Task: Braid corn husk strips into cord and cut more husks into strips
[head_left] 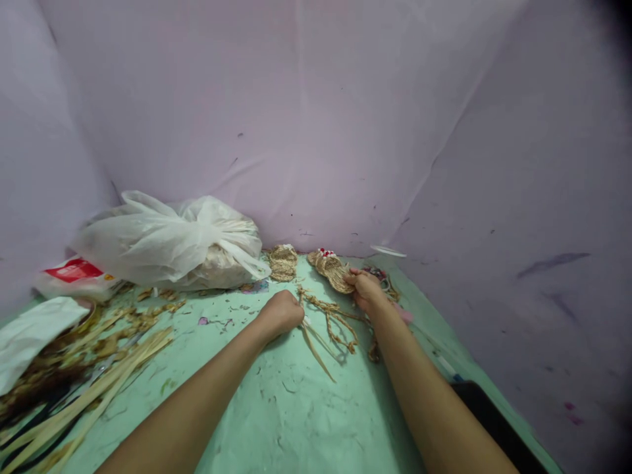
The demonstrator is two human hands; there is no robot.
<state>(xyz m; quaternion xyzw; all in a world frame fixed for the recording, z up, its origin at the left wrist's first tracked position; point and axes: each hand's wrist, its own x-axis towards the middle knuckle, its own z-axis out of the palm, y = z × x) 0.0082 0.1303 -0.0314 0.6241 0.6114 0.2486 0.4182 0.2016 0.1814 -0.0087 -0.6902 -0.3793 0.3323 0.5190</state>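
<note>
My right hand [366, 289] pinches the near end of a small woven straw slipper [334, 272], which has red and white beads on its far part. My left hand [285, 312] is closed in a fist, and pale straw strands [316, 352] come out beside its fingers. To its right lies a knotted straw cord [336, 313], looped on the green surface. A similar woven slipper [283, 264] with a white trim rests by the wall. Part of a multicoloured bundle [388, 280] shows behind my right hand.
A tied white plastic bag [172, 247] stands at the back left, beside a red and white packet [74, 271]. Loose straw strips [113, 375] and brown fibre scraps cover the left. A dark flat object [494, 421] lies at the right edge. Lilac walls [306, 131] enclose the green surface [276, 421].
</note>
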